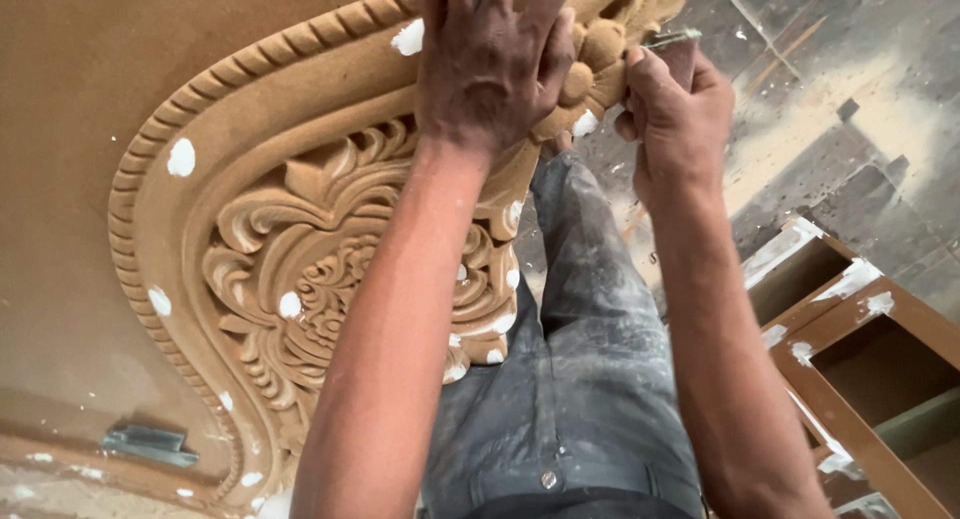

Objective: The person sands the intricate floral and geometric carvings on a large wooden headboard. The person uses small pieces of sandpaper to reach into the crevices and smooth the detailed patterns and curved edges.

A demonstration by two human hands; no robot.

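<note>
Carved wood panel — brown, leafy scrolls, rope-like rim w/ white filler dabs — fills left side. Left hand flat, fingers spread on carving at 12 o'clock. Right hand clenched round dark sanding block at 1 o'clock.

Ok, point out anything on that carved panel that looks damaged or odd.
White filler dabs dot the brown carved panel, unsanded against the wood. The left hand presses its edge; the right hand holds a small block there.
</note>
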